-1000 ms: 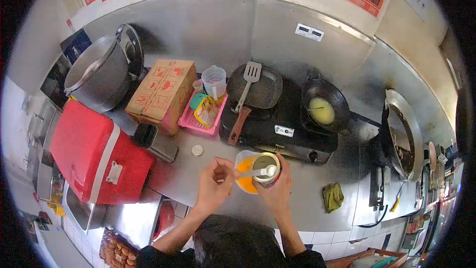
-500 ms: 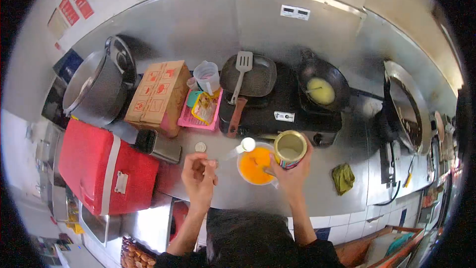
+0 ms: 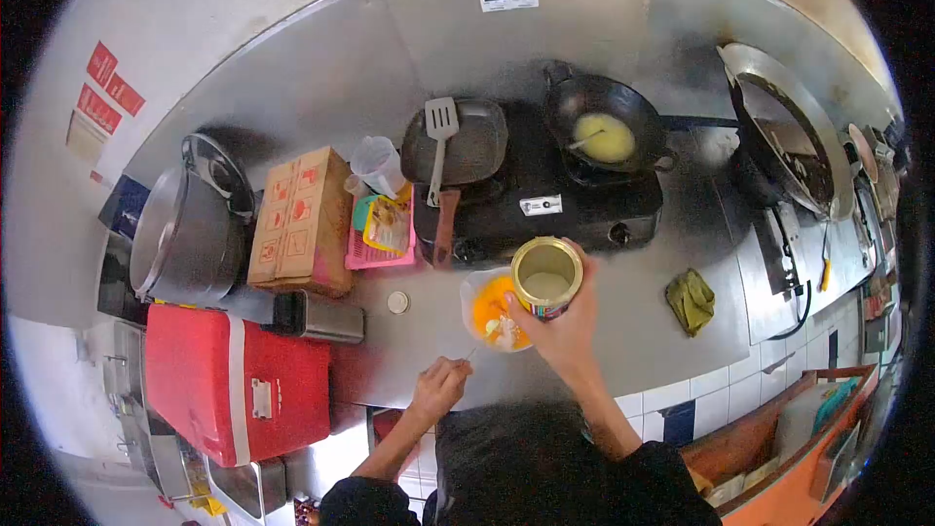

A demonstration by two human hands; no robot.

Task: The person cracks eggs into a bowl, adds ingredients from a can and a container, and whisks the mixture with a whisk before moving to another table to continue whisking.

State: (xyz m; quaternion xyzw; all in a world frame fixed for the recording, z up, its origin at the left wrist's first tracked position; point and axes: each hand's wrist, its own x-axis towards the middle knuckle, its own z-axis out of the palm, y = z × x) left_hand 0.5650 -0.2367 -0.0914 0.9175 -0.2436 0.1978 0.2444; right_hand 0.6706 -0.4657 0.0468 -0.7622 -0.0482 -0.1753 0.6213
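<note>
My right hand (image 3: 568,336) is wrapped round an open tin can (image 3: 547,278), tilted so that pale contents show inside, just over the right side of a clear bowl (image 3: 471,290). Orange-yellow liquid like beaten egg (image 3: 487,304) lies in the bowl, with a clump of white powder (image 3: 504,333) near its front edge. My left hand (image 3: 441,385) is closed at the bowl's front left, pinching the thin handle of a spoon (image 3: 474,349). The spoon's head is at the powder and hard to make out.
Behind the bowl is a black stove (image 3: 584,207) with a square pan (image 3: 477,141), a spatula (image 3: 441,127) and a wok (image 3: 623,102) of yellow liquid. To the left are a cardboard box (image 3: 302,224), pink basket (image 3: 365,258) and red cooler (image 3: 195,370); a green cloth (image 3: 691,302) lies right.
My left hand has moved right and down, turning over the spoon of white powder, which now lies in the bowl. The can stays in my right hand. The view has shifted.
</note>
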